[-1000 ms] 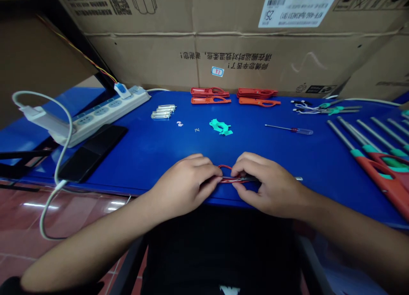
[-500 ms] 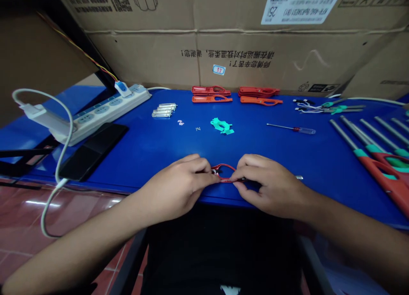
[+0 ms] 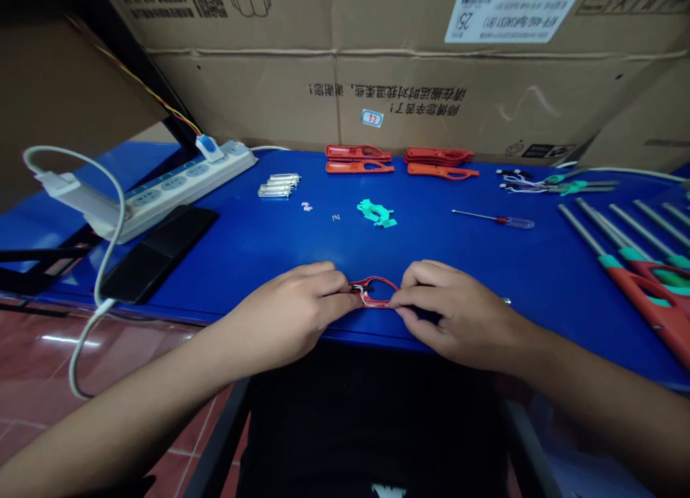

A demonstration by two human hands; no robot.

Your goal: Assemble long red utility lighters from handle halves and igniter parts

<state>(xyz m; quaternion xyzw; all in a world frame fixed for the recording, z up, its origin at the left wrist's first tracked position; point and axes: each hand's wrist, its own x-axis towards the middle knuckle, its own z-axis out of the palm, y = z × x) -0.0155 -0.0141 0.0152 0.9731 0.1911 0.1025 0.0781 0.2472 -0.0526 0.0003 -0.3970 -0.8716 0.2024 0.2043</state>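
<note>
Near the table's front edge, a red lighter handle shell (image 3: 382,305) with an oval loop lies between my hands. Thin white wires (image 3: 364,294) and a small black part show inside its left side. My left hand (image 3: 299,304) is closed over the left end, thumb and fingers pinching near the wires. My right hand (image 3: 453,310) pinches the shell's right side beside the loop. Both ends of the shell are hidden under my fingers. A small metallic piece (image 3: 505,301) peeks out beyond my right hand.
Further back lie red shells (image 3: 360,167), more shells (image 3: 442,172), clear cylinders (image 3: 277,186), teal pieces (image 3: 376,213) and a screwdriver (image 3: 501,220). Assembled lighters (image 3: 647,297) are at right. A power strip (image 3: 172,189) and black phone (image 3: 159,254) sit left; a cardboard box (image 3: 269,88) stands behind.
My left hand has shifted slightly left along the shell, uncovering more of the white wires. My right hand stays nearly in place, and the view has moved a little.
</note>
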